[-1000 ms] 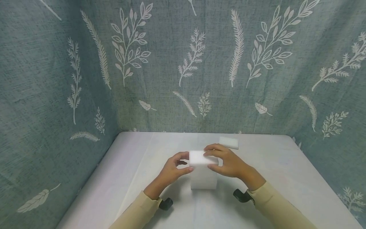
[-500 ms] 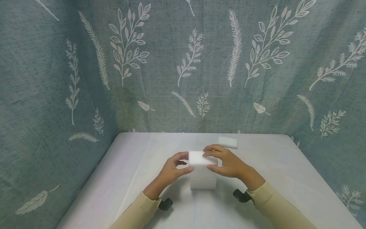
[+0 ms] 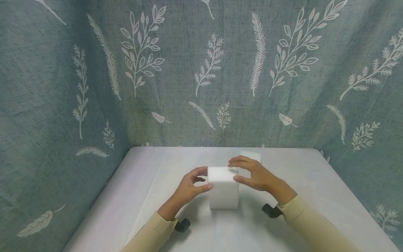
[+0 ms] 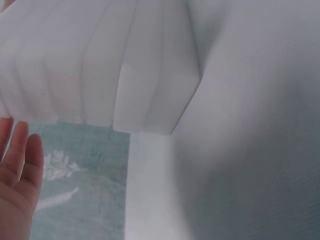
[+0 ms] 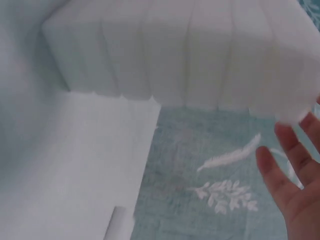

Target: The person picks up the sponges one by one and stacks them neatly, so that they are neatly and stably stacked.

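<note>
A stack of several white foam sponges (image 3: 224, 196) stands upright at the middle of the table, with one sponge (image 3: 220, 172) on top. My left hand (image 3: 189, 185) holds the stack's upper left side, thumb on the front edge and fingers toward the back. My right hand (image 3: 256, 175) is spread at the upper right corner, fingers loosely bent; whether its fingertips still touch the sponge I cannot tell. In both wrist views the layered sides of the stack (image 4: 100, 75) (image 5: 165, 65) show, with fingertips near the top end.
Behind my right hand a loose white sponge (image 3: 252, 155) lies flat on the white table (image 3: 176, 159), partly hidden. A blue-green leaf-patterned curtain (image 3: 179, 80) hangs behind the table and along its sides. Each wrist wears a small black camera (image 3: 182, 225).
My right hand has shifted right and slightly back, away from the top sponge, and now covers part of the loose sponge. The left hand and the stack have stayed in place.
</note>
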Demonstrator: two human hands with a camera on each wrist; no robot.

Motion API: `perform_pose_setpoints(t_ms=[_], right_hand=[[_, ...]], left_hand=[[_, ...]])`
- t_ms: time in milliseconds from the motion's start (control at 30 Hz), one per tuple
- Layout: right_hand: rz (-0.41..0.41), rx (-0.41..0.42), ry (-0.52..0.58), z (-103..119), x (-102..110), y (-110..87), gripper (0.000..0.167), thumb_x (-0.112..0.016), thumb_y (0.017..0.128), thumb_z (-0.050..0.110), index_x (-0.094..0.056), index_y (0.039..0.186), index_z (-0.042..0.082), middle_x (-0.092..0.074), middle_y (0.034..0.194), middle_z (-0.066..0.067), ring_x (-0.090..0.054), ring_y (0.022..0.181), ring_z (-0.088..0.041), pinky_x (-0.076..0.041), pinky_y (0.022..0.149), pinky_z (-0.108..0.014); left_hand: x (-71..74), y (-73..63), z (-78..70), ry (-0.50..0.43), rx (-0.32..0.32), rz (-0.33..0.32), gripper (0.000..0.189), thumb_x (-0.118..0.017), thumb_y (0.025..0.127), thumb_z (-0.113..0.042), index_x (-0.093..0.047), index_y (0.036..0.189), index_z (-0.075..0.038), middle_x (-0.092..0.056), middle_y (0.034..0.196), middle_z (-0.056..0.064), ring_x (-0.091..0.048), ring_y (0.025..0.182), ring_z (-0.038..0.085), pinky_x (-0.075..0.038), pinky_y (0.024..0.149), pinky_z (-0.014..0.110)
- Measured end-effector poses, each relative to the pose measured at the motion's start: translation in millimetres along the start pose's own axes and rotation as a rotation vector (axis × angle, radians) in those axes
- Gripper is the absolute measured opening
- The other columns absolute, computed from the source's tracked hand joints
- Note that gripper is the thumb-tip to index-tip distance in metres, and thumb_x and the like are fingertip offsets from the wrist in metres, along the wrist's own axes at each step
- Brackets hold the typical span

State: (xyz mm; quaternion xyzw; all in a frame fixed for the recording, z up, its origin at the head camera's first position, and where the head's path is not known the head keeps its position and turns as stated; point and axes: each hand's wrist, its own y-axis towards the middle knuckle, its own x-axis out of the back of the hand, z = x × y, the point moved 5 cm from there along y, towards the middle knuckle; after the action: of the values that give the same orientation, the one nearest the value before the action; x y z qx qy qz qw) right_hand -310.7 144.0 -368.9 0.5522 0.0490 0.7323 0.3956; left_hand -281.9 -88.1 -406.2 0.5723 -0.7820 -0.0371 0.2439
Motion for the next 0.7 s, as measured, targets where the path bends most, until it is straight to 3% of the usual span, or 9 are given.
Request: perform_pose_setpoints(t_ms=[167, 367, 467, 700], right_hand=[[-0.017, -0.052, 0.034, -20.7, 15.9, -5.1, 0.032, -0.061, 0.094, 0.02, -0.064, 0.126, 0.014, -0.059, 0.128, -0.004, -0.052, 0.121, -0.024, -0.044, 0.095, -0.055], [0.015, -0.214, 0.007, -48.7, 25.8, -12.2, 0.033, -0.063, 0.096, 0.026, -0.064, 0.126, 0.013, -0.058, 0.13, -0.005, -0.053, 0.121, -0.026, -0.049, 0.093, -0.048], [0.03, -0.287, -0.028, -63.4, 25.9, -16.2, 0.037, -0.066, 0.094, 0.032, -0.063, 0.126, 0.012, -0.057, 0.13, -0.005, -0.054, 0.12, -0.027, -0.048, 0.093, -0.048], [0.051, -0.363, -0.075, -99.8, 18.0, -26.7, 0.036, -0.07, 0.091, 0.026, -0.064, 0.122, 0.009, -0.059, 0.125, -0.007, -0.057, 0.112, -0.029, -0.05, 0.089, -0.049]], left_hand=[[-0.3, 0.4, 0.4, 0.0, 0.002, -0.012, 0.059, -0.079, 0.083, -0.014, -0.053, 0.134, -0.003, -0.061, 0.121, 0.008, -0.054, 0.115, 0.023, -0.045, 0.096, 0.05], [-0.8, 1.1, -3.1, -0.003, -0.008, -0.021, 0.059, -0.079, 0.082, -0.015, -0.053, 0.134, -0.004, -0.061, 0.121, 0.008, -0.055, 0.114, 0.022, -0.045, 0.096, 0.05], [-1.2, 1.7, -5.1, -0.018, -0.023, -0.026, 0.058, -0.079, 0.082, -0.015, -0.053, 0.133, -0.003, -0.061, 0.119, 0.01, -0.055, 0.113, 0.023, -0.045, 0.096, 0.052], [-0.9, 3.1, -8.1, -0.054, -0.05, -0.044, 0.058, -0.079, 0.082, -0.012, -0.053, 0.132, 0.0, -0.061, 0.117, 0.013, -0.056, 0.11, 0.026, -0.044, 0.094, 0.057]])
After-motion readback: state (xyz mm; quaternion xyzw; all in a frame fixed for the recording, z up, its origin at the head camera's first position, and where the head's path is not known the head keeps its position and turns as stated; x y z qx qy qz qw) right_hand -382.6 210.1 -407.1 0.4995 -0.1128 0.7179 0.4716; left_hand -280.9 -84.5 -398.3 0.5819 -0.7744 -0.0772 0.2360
